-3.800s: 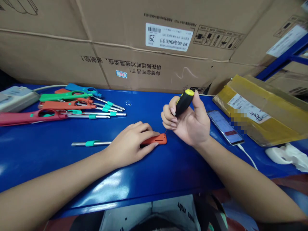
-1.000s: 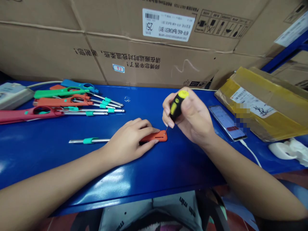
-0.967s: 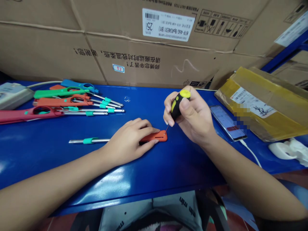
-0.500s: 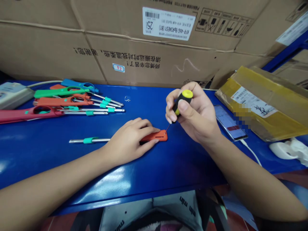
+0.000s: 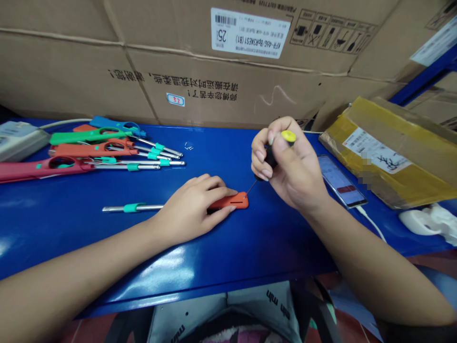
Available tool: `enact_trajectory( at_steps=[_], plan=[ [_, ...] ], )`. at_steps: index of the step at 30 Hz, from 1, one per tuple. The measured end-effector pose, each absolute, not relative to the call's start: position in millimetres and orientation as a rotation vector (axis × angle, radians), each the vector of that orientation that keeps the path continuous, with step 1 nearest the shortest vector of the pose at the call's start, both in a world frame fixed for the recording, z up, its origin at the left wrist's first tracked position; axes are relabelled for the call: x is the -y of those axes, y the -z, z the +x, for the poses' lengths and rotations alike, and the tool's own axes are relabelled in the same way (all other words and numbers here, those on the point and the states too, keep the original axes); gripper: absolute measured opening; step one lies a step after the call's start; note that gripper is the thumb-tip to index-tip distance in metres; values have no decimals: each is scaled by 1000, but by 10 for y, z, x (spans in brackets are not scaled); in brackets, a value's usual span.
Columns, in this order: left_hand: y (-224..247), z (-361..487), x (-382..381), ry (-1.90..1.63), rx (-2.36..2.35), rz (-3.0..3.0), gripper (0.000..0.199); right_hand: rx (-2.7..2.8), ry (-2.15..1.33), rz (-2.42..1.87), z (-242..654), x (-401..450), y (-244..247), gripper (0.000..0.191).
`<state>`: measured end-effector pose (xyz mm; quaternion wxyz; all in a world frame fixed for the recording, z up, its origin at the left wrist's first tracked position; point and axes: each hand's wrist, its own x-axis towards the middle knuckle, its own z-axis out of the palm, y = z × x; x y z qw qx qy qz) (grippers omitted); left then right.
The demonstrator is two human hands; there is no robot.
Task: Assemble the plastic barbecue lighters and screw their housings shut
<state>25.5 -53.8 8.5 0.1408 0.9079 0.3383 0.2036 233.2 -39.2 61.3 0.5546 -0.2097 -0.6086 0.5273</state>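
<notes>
Under my left hand lies an orange long-necked lighter, gripped by its handle against the blue table. Its metal tube with a green sleeve points left; the middle of its body is hidden by the hand. My right hand is closed around a black and yellow screwdriver. The thin shaft slants down to the left, and its tip meets a small spot at the right end of the lighter's handle.
Several long-necked lighters in red, orange, green and blue are piled at the left. Small screws lie behind my left hand. A phone with a cable and a taped carton are at the right. Large cardboard boxes stand behind.
My right hand and the screwdriver handle have shifted slightly right and leaned over more, with the fingers rolled on the handle. The tip stays at the lighter's end; my left hand is still.
</notes>
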Motion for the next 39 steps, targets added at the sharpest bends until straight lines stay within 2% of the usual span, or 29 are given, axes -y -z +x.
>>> enact_trajectory(
  at_steps=[9, 18, 27, 39],
  plan=[
    [-76, 244, 548, -592, -972, 2623, 30, 1466, -1264, -473, 2345, 396, -595, 38],
    [-84, 263, 546, -575, -984, 2616, 30, 1497, -1315, -458, 2353, 417, -626, 32],
    [-100, 254, 547, -583, -980, 2618, 29, 1473, -1323, -494, 2362, 411, -622, 41],
    [-93, 254, 553, -575, -998, 2612, 29, 1529, -1366, -455, 2361, 429, -644, 36]
  ],
)
